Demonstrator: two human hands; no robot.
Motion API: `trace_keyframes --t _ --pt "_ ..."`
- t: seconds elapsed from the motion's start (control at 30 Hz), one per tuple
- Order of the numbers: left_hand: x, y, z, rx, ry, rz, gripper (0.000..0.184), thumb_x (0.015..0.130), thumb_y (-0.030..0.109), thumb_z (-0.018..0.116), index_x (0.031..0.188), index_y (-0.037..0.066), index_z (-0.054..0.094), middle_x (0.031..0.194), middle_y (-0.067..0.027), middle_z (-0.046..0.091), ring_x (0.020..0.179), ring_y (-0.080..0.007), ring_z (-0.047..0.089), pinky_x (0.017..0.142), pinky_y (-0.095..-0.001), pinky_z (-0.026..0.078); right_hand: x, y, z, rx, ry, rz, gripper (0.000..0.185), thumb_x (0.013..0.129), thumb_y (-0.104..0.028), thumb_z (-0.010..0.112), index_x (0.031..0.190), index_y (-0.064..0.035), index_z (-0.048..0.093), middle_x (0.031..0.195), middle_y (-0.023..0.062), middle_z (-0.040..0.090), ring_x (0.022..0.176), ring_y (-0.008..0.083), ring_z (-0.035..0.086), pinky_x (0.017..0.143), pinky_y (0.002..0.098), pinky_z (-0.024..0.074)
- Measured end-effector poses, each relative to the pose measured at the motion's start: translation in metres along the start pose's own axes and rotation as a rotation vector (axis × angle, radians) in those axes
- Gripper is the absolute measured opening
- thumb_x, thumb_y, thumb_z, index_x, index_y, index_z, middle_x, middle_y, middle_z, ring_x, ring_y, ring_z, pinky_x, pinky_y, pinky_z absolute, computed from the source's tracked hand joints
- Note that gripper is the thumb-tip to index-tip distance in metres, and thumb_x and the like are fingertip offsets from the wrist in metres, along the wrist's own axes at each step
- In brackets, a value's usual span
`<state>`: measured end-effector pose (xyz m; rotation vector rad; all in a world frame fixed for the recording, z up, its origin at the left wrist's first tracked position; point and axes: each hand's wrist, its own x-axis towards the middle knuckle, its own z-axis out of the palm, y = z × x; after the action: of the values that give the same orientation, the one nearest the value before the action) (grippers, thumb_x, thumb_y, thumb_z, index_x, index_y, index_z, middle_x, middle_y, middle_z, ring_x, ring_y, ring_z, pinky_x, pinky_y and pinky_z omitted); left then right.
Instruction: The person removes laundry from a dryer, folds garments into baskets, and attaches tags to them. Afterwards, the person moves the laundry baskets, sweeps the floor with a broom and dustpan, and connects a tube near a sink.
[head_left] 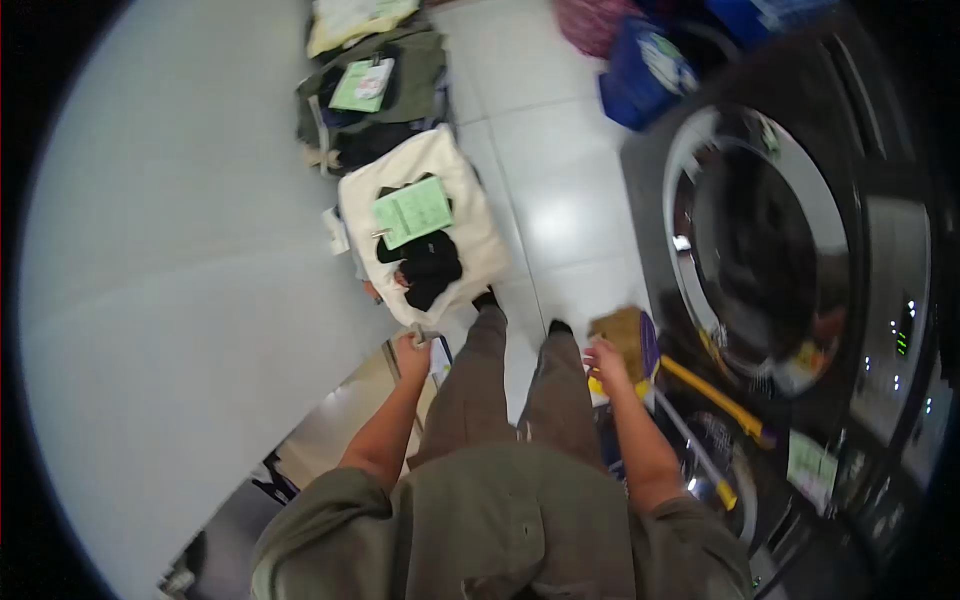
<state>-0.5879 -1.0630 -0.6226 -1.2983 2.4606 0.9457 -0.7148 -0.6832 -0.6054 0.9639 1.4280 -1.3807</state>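
Observation:
My left hand (pixel 413 355) is closed around a small thing at the lower edge of a cream folded cloth (pixel 470 220); what it holds is too small to name. On the cloth lie a green paper slip (pixel 414 212) and a black bundle (pixel 432 272). My right hand (pixel 605 364) hangs beside my right leg with its fingers apart and nothing visible in it, near a brown cloth item (pixel 618 335) with a purple edge.
Stacked clothes (pixel 400 80) with another green slip lie beyond the cream cloth. A dark front-loading machine (pixel 750 250) stands on the right. Blue bags (pixel 640 75) sit at the top, and a yellow pole (pixel 715 395) lies low on the right.

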Motion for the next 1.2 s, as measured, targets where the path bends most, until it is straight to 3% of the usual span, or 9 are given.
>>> trace_keyframes --t 0.13,0.17,0.23,0.37,0.5,0.63,0.7,0.87,1.2 --pt "-0.011 0.068 0.016 0.181 -0.505 0.468 0.038 0.068 0.027 0.063 0.095 0.001 0.055 0.097 -0.0177 0.053 0.094 -0.0311 0.050 0.083 -0.0363 0.039 -0.088 0.085 -0.107 0.434 0.340 -0.031 0.018 0.081 -0.032 0.047 0.081 -0.0145 0.048 0.064 0.0001 0.048 0.043 0.0106 0.042 0.034 0.0219 0.0279" --pt "-0.019 0.117 0.004 0.207 -0.682 0.453 0.037 0.069 0.027 0.063 0.095 0.002 0.055 0.098 -0.0170 0.053 0.094 -0.0309 0.050 0.082 -0.0361 0.039 -0.098 0.135 -0.140 0.619 0.276 -0.183 0.020 0.082 -0.032 0.047 0.084 -0.0123 0.050 0.068 0.0020 0.051 0.050 0.0122 0.047 0.039 0.0251 0.0336" --pt "-0.011 0.151 0.019 0.272 -0.825 0.600 0.036 0.070 0.028 0.061 0.096 0.003 0.055 0.098 -0.0152 0.054 0.094 -0.0298 0.051 0.080 -0.0361 0.041 -0.169 0.114 -0.121 0.733 0.691 0.008 0.031 0.082 -0.031 0.046 0.104 -0.0086 0.045 0.084 0.0071 0.055 0.070 0.0176 0.053 0.060 0.0348 0.0403" --pt "-0.027 0.212 0.059 0.457 -0.695 0.824 0.033 0.071 0.027 0.059 0.095 0.003 0.056 0.099 -0.0154 0.055 0.094 -0.0304 0.051 0.080 -0.0371 0.041 -0.207 0.143 -0.144 1.145 0.641 -0.087 0.030 0.083 -0.028 0.045 0.106 -0.0086 0.043 0.087 0.0086 0.055 0.074 0.0202 0.054 0.064 0.0382 0.0417" --pt "-0.120 0.282 0.118 0.206 -0.915 1.075 0.040 0.075 0.029 0.056 0.104 0.002 0.053 0.106 -0.0171 0.053 0.099 -0.0305 0.049 0.086 -0.0345 0.038 -0.221 0.115 -0.182 0.948 0.704 -0.474 0.019 0.082 -0.022 0.048 0.091 -0.0057 0.050 0.072 0.0064 0.055 0.055 0.0164 0.054 0.048 0.0264 0.0422" --pt "-0.247 0.346 0.173 0.010 -1.057 1.277 0.040 0.074 0.028 0.057 0.105 0.004 0.052 0.105 -0.0146 0.053 0.094 -0.0278 0.052 0.080 -0.0325 0.041 -0.254 0.094 -0.218 0.726 1.338 -0.725 0.010 0.080 -0.012 0.052 0.085 -0.0028 0.052 0.068 0.0060 0.054 0.056 0.0133 0.052 0.050 0.0254 0.0438" --pt "-0.301 0.362 0.185 0.038 -1.079 1.174 0.043 0.072 0.030 0.057 0.108 0.007 0.051 0.107 -0.0131 0.052 0.095 -0.0271 0.052 0.081 -0.0335 0.042 -0.271 0.104 -0.218 0.086 1.675 -0.773 0.014 0.079 -0.011 0.054 0.088 -0.0002 0.053 0.069 0.0053 0.054 0.060 0.0144 0.050 0.057 0.0250 0.0432" --pt "-0.375 0.374 0.229 -0.214 -1.008 1.241 0.050 0.066 0.024 0.062 0.108 0.002 0.047 0.110 -0.0174 0.049 0.101 -0.0305 0.048 0.086 -0.0357 0.039 -0.282 0.154 -0.235 0.009 1.690 -0.751 0.019 0.077 -0.005 0.055 0.094 0.0014 0.050 0.086 0.0073 0.051 0.073 0.0147 0.048 0.061 0.0251 0.0424" --pt "-0.433 0.413 0.286 0.383 -0.991 1.413 0.039 0.070 0.032 0.057 0.097 0.004 0.053 0.091 -0.0139 0.059 0.088 -0.0284 0.056 0.072 -0.0397 0.045 -0.305 0.197 -0.297 0.513 1.424 -0.692 0.035 0.075 0.000 0.048 0.108 -0.0091 0.042 0.101 0.0065 0.047 0.074 0.0143 0.052 0.052 0.0229 0.0452"
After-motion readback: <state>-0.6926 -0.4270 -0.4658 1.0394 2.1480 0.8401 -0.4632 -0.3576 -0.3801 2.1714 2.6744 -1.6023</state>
